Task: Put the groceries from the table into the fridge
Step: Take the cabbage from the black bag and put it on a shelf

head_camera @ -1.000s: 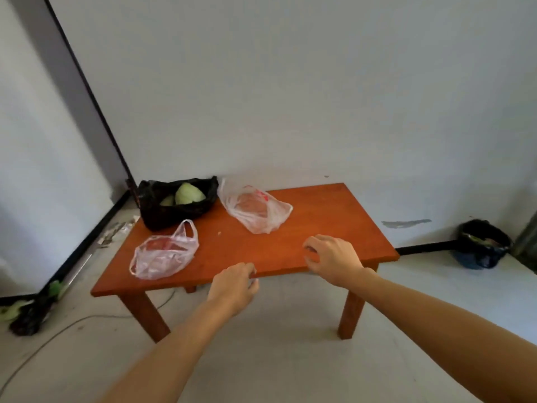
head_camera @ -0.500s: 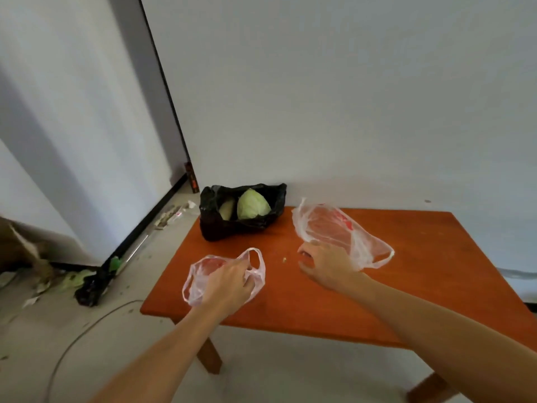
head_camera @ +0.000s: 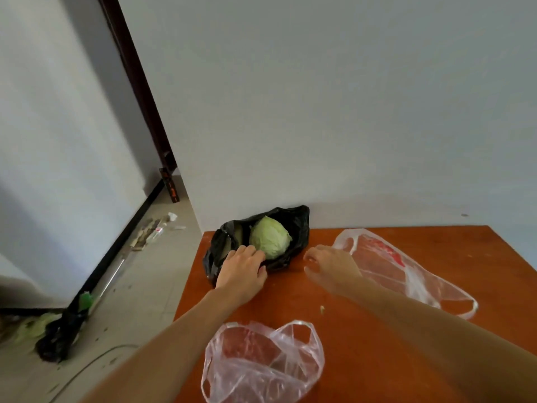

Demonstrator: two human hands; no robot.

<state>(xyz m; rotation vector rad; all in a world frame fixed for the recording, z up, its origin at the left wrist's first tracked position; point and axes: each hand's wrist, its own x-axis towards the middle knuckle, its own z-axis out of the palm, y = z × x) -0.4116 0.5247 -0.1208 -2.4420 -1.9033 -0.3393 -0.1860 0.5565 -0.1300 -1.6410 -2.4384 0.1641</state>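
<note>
Pale green round cabbage [head_camera: 270, 238] in crumpled black bag [head_camera: 299, 225] at counter [head_camera: 290, 301] corner; left hand [head_camera: 241, 270] fingers [head_camera: 247, 253] flat on bag rim; right hand [head_camera: 331, 266] loosely curled, empty, beside clear bag [head_camera: 406, 271]

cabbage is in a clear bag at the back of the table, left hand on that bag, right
No: the head view shows the cabbage in a black bag, not a clear one. The bag is at the back of the table, left hand on it.
</note>
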